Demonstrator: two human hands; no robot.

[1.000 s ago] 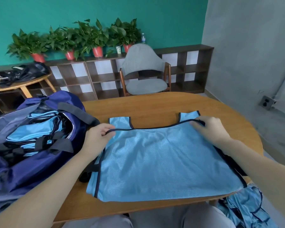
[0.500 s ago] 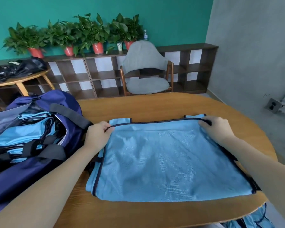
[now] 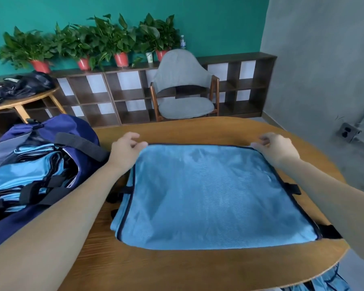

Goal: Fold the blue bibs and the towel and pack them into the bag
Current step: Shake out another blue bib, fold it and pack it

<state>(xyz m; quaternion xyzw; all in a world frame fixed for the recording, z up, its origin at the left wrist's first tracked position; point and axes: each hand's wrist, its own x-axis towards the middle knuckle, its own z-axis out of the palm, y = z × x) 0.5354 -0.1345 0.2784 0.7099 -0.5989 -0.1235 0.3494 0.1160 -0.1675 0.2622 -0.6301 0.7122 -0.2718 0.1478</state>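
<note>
We are pinching the far corners of the bib (image 3: 208, 196) lying flat on the table (image 3: 177, 267), left hand (image 3: 124, 151) and right hand (image 3: 278, 149), with the bag (image 3: 57, 148) sitting open just left.

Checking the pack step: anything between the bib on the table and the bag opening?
Nothing stands on the table between them. The bib lies right beside the bag, but the black strap crosses the opening, where folded bibs are already stacked.
</note>
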